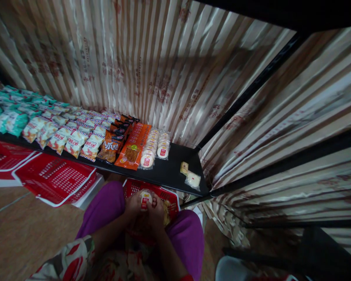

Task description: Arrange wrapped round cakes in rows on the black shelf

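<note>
My left hand and my right hand are both closed round a small round wrapped cake with a red label, held over a red basket that rests on my lap between purple trouser legs. Just beyond, a low black shelf carries rows of the same round cakes, an orange snack pack, dark orange bags and rows of white and red bags. Two loose pale packets lie near the shelf's right end.
Teal packets fill the shelf's far left. Red baskets lie on the floor under it at left. Striped beige curtains hang behind and to the right, with black frame bars. A dark chair part stands at lower right.
</note>
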`<state>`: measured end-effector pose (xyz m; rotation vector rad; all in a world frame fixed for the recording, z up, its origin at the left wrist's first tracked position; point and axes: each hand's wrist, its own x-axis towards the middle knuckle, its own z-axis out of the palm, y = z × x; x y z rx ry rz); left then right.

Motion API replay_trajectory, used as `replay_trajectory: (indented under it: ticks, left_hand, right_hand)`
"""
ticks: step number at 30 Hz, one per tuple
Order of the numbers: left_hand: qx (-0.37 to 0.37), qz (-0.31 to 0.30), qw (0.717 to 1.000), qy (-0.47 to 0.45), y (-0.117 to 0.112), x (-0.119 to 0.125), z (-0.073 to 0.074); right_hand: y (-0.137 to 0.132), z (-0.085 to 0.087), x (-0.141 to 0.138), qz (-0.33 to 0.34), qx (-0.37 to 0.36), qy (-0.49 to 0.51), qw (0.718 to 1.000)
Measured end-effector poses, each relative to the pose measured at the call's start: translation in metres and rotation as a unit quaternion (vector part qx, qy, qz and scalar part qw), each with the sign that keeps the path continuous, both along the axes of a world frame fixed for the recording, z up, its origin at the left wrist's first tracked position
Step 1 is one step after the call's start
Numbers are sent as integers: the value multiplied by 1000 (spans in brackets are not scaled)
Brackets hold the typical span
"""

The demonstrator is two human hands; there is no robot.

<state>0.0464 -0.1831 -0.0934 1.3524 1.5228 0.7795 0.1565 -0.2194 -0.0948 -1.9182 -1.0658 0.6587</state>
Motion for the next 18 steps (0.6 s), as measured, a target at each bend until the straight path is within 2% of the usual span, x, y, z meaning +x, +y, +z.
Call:
replay_trajectory:
  ticks: [6,13,18]
  left_hand:
    - [-18,-10,999,-28,5,0,-3]
    - [4,-2,999,-43,13,7,-12]
    - [-10,1,999,-40,19,11,-5]
  right_hand:
    - [-3,9,3,52,-38,85,994]
    - [1,19,9,63,-28,144,987]
    - [8,15,17,70,-1,235,970]
